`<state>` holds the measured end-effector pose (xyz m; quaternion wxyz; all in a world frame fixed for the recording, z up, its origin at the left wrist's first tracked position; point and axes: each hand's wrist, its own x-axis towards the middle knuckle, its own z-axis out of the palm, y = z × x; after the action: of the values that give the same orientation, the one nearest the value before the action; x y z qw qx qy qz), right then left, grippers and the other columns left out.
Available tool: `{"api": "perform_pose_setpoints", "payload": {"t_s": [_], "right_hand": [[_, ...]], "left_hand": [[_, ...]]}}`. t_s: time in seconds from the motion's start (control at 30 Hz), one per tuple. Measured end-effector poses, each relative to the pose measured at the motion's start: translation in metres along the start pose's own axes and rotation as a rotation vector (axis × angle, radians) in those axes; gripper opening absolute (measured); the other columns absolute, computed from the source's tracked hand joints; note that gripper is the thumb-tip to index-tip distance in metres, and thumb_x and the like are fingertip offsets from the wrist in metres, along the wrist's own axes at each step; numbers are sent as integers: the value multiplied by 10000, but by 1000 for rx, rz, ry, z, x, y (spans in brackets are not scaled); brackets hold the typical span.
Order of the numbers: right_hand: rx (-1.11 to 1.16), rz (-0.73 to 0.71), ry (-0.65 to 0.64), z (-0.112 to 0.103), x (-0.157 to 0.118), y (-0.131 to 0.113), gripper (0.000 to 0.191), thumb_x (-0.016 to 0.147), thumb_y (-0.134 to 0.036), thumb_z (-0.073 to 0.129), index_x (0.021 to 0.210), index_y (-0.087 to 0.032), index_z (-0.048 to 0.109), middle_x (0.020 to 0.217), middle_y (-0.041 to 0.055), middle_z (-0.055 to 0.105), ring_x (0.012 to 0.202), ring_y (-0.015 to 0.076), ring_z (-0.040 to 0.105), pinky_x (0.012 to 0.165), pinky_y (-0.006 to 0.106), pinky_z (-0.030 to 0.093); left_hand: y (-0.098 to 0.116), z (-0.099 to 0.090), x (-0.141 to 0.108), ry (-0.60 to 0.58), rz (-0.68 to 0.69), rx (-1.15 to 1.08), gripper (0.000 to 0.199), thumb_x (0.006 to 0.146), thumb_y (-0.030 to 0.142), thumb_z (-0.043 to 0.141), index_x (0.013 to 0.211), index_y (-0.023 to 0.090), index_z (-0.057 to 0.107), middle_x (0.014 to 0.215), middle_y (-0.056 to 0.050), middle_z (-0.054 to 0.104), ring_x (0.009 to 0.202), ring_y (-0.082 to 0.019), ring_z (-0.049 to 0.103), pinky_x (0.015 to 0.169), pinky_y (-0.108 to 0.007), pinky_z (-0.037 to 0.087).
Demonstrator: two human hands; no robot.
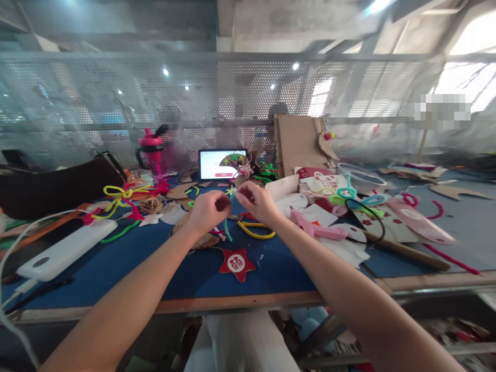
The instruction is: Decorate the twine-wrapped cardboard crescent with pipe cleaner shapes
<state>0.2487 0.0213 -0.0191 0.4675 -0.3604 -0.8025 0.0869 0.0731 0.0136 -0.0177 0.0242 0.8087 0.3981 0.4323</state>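
My left hand [210,209] and my right hand [256,201] are close together above the blue table, fingers pinched. Between them runs a teal pipe cleaner [227,231], its lower end hanging under my left hand and a short bit showing between the fingertips. A red cardboard star [236,263] with a white round emblem lies nearer the table's front edge. Just right of the hands, a yellow pipe cleaner [256,232] lies bent in a loop. A brown cardboard piece [201,238] sits partly hidden behind my left wrist.
At right lie a pink glue gun [320,227], papers and a stick [411,251]. A white power strip [67,250] and yellow pipe-cleaner bow [122,195] lie left. Behind stand a pink bottle [152,155], a tablet [215,164], cardboard sheets [296,144] and a perforated metal screen [240,88].
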Motion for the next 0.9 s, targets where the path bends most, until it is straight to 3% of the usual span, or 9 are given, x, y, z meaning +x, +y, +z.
{"api": "perform_pose_setpoints", "payload": {"t_s": [0.1, 0.27, 0.43, 0.73, 0.83, 0.9], "right_hand": [[108, -27, 20, -4, 0, -4, 189, 840, -362, 497, 869, -181, 545, 767, 22, 610, 665, 123, 537, 627, 241, 388], [111, -55, 28, -3, -1, -6, 121, 838, -283, 483, 771, -184, 493, 670, -8, 521, 621, 109, 479, 591, 229, 378], [210, -63, 55, -3, -2, -5, 128, 840, -284, 480, 759, -186, 468, 673, -14, 465, 627, 106, 466, 566, 216, 376], [291, -42, 87, -4, -2, -6, 133, 843, -313, 510, 801, -186, 511, 744, 6, 537, 697, 118, 532, 637, 238, 429], [351, -41, 69, -6, -1, -5, 145, 845, -314, 519, 773, -187, 518, 712, 1, 523, 699, 122, 544, 637, 243, 434], [436, -24, 60, -7, 1, -4, 159, 836, -323, 540, 756, -186, 525, 691, -6, 524, 666, 114, 537, 638, 248, 442]], "left_hand": [[3, -1, 0, -28, 8, 1, 28, 671, 183, 579, 664, 157, 585, 610, -1, 582, 549, -115, 525, 547, -224, 421], [8, 1, -2, -29, 17, -27, 39, 704, 174, 554, 721, 159, 586, 685, -18, 609, 619, -131, 559, 585, -233, 440], [10, 6, -5, -50, 9, -99, 120, 789, 269, 561, 803, 152, 585, 725, -34, 619, 629, -135, 576, 565, -226, 430], [13, 0, -7, 71, 129, 74, 124, 830, 233, 536, 788, 155, 623, 714, -46, 616, 649, -148, 569, 601, -250, 411], [13, -1, -6, 71, 154, 52, 157, 846, 225, 507, 810, 160, 646, 729, -57, 631, 690, -162, 578, 637, -268, 424], [13, -1, -4, 39, 99, -49, 171, 847, 245, 507, 796, 161, 648, 708, -53, 629, 672, -160, 576, 630, -270, 430]]}}
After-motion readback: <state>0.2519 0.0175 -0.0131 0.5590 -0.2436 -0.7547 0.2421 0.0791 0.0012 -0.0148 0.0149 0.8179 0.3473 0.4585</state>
